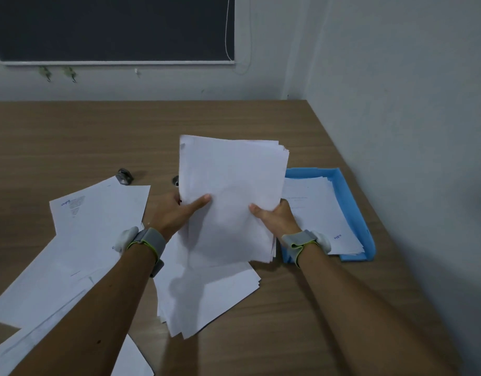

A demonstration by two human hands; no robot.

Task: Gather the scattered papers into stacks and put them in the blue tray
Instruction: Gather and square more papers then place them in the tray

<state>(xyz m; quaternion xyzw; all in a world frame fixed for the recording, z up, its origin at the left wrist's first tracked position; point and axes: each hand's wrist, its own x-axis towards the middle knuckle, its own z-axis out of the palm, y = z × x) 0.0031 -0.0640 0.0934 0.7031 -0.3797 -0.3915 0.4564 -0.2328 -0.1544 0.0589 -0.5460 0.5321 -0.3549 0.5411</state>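
A thick sheaf of plain white paper sheets (228, 196) is gripped above the brown wood-grain table (301, 308), left hand (176, 213) and right hand (277, 215) clamping its sides, thumbs on top. The shallow blue plastic tray (356, 213), part-filled, lies just right.

Looks like an office or small meeting room, maybe a classroom corner. Plain wood-grain laminate table (261, 118) pushed into a corner of bare pale walls (396, 77), with a dark board or blind (111, 25) in a light frame hung above it and a thin cord (227, 28) dangling down its right side. Printed white sheets (79, 240) spread all over the tabletop, some with blue letterhead-type marks, plus a blue plastic paper tray (356, 210) holding more pages, classic desk-filing stuff. Couple of small hooks (46, 73) on the wall under the board. Nothing homey or workshop-like anywhere, just paperwork and bland walls
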